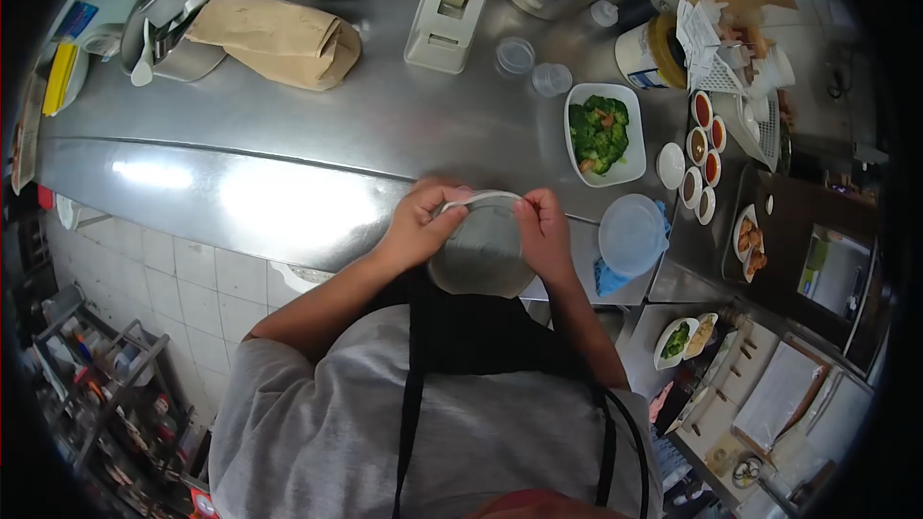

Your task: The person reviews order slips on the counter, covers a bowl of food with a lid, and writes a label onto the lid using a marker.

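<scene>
From far off, I see the left hand (415, 229) and right hand (548, 238), fingers gripping a round tub (481, 255) by both sides mid-frame, near the worktop (413, 125), maybe so it won't tip

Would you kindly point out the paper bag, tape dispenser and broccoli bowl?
Paper bag (274, 37): head view, its middle.
Tape dispenser (446, 26): head view, body near the roll.
Broccoli bowl (637, 137): head view, right rim.

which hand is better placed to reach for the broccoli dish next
Right, I'd say: the broccoli dish sits nearer the right hand than the left hand. Both hold the translucent container, so the right should let go first.
</scene>
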